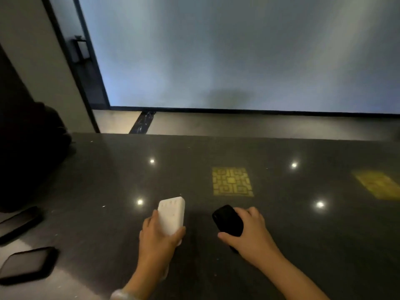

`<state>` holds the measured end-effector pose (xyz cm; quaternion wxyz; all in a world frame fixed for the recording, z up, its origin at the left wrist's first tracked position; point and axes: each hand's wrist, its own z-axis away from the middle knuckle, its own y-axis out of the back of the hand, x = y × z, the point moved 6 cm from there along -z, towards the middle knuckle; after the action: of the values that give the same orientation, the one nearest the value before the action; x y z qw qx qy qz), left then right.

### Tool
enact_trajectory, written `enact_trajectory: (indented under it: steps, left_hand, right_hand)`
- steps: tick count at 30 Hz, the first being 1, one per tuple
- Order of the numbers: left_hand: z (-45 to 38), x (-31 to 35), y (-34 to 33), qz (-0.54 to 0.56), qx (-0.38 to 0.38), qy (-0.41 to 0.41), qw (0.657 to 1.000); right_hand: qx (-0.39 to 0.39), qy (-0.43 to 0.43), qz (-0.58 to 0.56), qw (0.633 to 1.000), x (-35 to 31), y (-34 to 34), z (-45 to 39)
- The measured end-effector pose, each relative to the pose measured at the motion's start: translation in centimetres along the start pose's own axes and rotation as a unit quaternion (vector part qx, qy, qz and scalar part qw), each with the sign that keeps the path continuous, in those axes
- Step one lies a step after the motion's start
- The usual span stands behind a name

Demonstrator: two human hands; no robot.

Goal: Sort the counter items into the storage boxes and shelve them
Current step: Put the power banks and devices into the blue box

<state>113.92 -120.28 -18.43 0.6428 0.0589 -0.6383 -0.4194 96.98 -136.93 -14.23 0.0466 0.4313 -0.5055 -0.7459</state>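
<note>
The person leans over a dark polished table (216, 152), both bare forearms reaching forward side by side.

The left hand (159, 237) grasps a white block (171, 215), a flat rounded slab with faint rows of marks on its top face. The thumb lies along its right edge and the fingers wrap the left side, so the grip covers the near end and the far end juts out ahead of the knuckles. Whether the block rests on the table or is lifted just clear, I cannot tell.

The right hand (252, 233) is clenched round a black case (228, 220), a smooth dark oblong. The thumb crosses under its near end and the fingers curl over its right side; the far end sticks out up and to the left of that grip, tilted toward the white block. The two things sit near each other but apart.

Beyond the right grip, a yellow patterned square (232, 181) shows on the table surface, and further right another yellow patch (377, 184), blurred. Small bright light spots (140, 201) glint around both hands.

Well left of the left grip, two flat black cases (28, 265) lie at the table's edge, and behind them a dark bulky shape (32, 156) too dim to make out. A pale glass wall (238, 50) stands behind the table.
</note>
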Motion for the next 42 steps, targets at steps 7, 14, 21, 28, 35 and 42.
enact_trajectory:
  steps: [7,14,21,28,35,42]
  left_hand:
    - [9.5,14.6,-9.8,0.049,-0.131,-0.159,0.977]
    - [21.3,22.7,-19.6,0.068,-0.260,-0.261,0.927]
    - [30.5,26.3,-28.1,0.045,-0.376,-0.267,0.886]
    - [34.6,28.0,-31.9,0.041,-0.419,-0.243,0.874]
    - [35.1,28.2,-33.7,0.031,-0.438,-0.248,0.863]
    - [35.2,27.7,-34.6,0.020,-0.435,-0.264,0.861]
  right_hand:
    - [0.128,-0.037,0.013,0.991,8.5,15.2,10.0]
    - [0.255,-0.145,0.047,0.955,20.0,25.7,22.1]
    - [0.306,-0.233,-0.022,0.923,30.1,29.6,32.5]
    - [0.301,-0.299,-0.093,0.901,37.0,30.5,35.5]
    - [0.368,-0.323,-0.138,0.861,40.1,31.9,36.1]
    - [0.404,-0.292,-0.195,0.844,41.1,32.3,34.9]
